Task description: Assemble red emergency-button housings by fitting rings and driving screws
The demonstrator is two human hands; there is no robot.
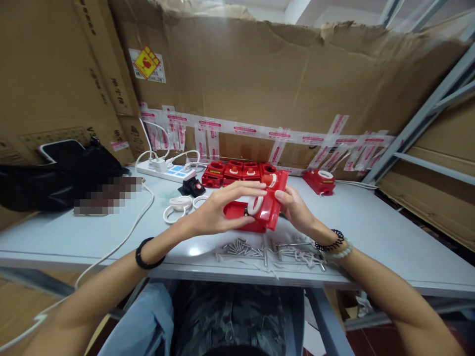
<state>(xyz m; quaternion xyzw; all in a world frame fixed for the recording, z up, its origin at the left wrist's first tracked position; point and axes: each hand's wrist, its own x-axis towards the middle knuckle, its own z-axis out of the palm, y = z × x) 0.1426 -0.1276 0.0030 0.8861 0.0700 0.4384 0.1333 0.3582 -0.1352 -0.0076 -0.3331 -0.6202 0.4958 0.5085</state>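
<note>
My right hand (299, 210) grips the edge of a red plastic housing cover (272, 207), held tilted above the table with its thumb on the near face. From the other side my left hand (218, 205) curves its fingers and thumb around a white ring (255, 204) on that cover. Whether the ring is fixed to the cover I cannot tell. Below and behind the cover lies a red open box base (235, 210), partly hidden by my left hand. Loose white rings (180, 202) and a black part with a red centre (192, 187) lie left of it.
Several red housings (213, 174) stand in a row at the back; another with a white ring (321, 182) sits right. Screws (241, 247) and metal hex keys (297, 253) lie near the front edge. A power strip (166, 170), white cable (143, 217) and black bag (63, 183) are left.
</note>
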